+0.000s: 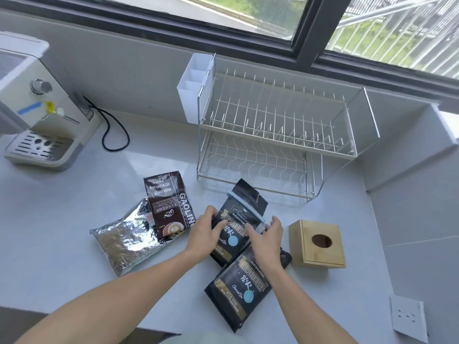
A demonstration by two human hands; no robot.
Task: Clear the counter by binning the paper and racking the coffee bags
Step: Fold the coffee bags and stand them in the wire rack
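While both hands work at the front, the white table (62, 219) carries everything. Largest item: two-tier wire dish rack (275, 135), at the back under the window, a white cutlery caddy (195, 88) hung on its left end. Espresso machine (37, 108) far left. Silver foil coffee bag (124, 242) lies flat, the brown GAOLIN coffee bag (169, 202) overlapping its upper right corner. Two black Blue Mountain bags lie centre: far bag (238, 217), near bag (238, 291) partly under it. Bamboo tissue box (318, 244) to the right. Left hand (206, 234) grips the far bag's left edge; right hand (267, 238), fingers curled, holds its right edge.
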